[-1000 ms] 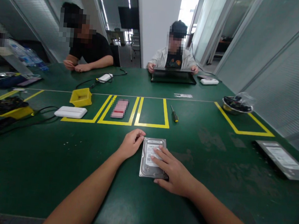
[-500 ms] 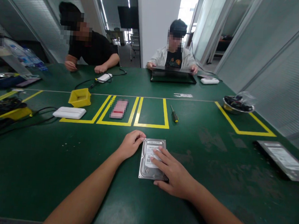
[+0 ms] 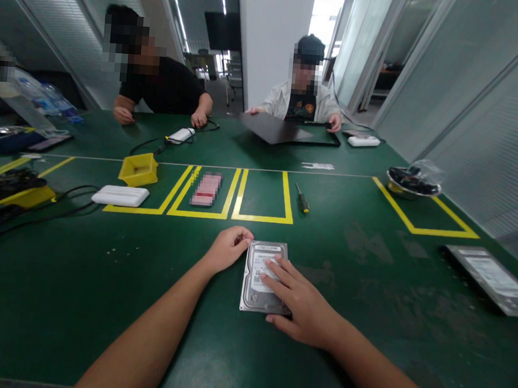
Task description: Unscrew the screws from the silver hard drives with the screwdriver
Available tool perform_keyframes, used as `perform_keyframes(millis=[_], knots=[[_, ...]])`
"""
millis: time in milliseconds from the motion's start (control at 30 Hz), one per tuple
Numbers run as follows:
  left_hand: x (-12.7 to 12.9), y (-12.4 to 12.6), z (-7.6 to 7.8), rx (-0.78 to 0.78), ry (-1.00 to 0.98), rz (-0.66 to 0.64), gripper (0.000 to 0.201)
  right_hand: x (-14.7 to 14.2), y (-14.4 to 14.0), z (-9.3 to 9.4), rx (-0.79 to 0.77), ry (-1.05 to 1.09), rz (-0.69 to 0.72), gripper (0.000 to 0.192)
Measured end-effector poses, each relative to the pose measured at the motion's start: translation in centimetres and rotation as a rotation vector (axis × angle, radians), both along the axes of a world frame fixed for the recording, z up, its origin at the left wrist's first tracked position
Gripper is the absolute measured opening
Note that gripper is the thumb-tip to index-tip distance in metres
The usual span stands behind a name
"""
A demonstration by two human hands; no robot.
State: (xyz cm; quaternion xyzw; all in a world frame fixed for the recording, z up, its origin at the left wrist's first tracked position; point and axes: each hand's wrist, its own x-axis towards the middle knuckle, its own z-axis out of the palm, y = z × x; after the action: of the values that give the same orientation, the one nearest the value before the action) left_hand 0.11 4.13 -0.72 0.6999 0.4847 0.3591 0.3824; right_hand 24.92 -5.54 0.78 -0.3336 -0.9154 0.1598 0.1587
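Observation:
A silver hard drive (image 3: pixel 252 301) with a white label lies flat on the green table in front of me. At its upper left corner, the thumb and forefinger of my left hand (image 3: pixel 228 250) come together in a pinch, the other fingers curled behind them. My right hand (image 3: pixel 302 302) lies over the drive's right side, fingers spread across the label and thumb near the lower edge. Part of the label and the right edge are hidden under it. Beyond the drive rests a screwdriver (image 3: pixel 302 198) with a black and yellow handle.
Yellow tape outlines (image 3: pixel 261 219) mark the table. Left of centre are a yellow bin (image 3: pixel 139 169), a white power bank (image 3: pixel 120 195) and cables. A second hard drive (image 3: pixel 494 278) and a bowl of dark parts (image 3: pixel 413 181) are at right. Two people sit opposite, one handling a dark panel (image 3: pixel 275 129).
Both my hands and the hard drive stay put. Across the table, a person has lifted the dark panel off a black frame towards the left; the other person's hand has shifted to a cable.

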Motion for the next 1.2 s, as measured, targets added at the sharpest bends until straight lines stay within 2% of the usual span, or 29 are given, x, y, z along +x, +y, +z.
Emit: perform_keyframes(millis=[400,1200], knots=[[0.02,0.0,0.16,0.008,0.031,0.04,0.009,-0.07,-0.02,0.36,-0.003,-0.042,0.0,0.075],[-0.13,0.01,0.32,0.031,0.149,-0.031,0.014,-0.1,0.1,0.32,0.002,-0.069,-0.01,0.078]])
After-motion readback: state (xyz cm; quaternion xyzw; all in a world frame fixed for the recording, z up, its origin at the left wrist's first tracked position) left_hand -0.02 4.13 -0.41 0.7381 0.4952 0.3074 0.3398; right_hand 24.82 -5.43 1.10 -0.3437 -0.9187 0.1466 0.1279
